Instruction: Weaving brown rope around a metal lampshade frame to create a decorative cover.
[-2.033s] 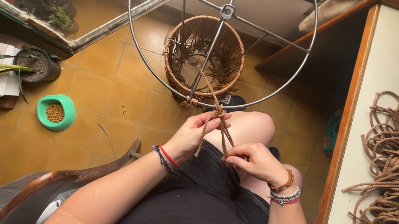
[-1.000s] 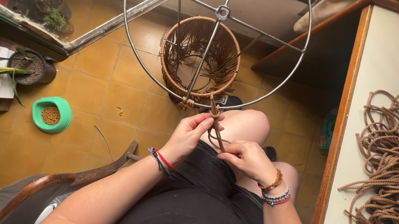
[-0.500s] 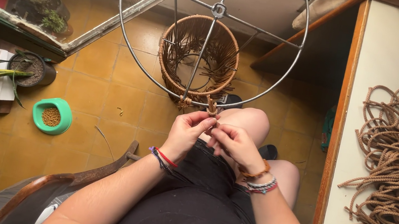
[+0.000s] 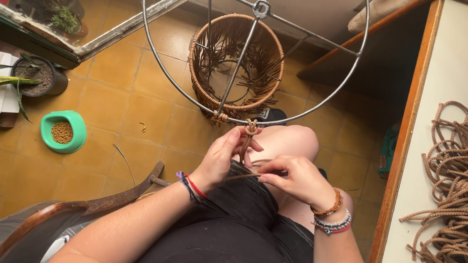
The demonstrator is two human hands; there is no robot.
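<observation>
Fingers (image 4: pixel 241 151) on cord (image 4: pixel 247 142) — woven basket (image 4: pixel 235 66) beyond

Warm, fairly dim indoor light here, the yellow floor tiles (image 4: pixel 125 108) glowing amber while the white table (image 4: pixel 466 124) on the right catches the brightest, flattest light with no harsh glare. Deep shadow pools under that table's edge and along the dark shelf (image 4: pixel 6 26) at left. Focus is crisp mid-frame, wide-angle bending shows at the borders, corners a touch soft
</observation>
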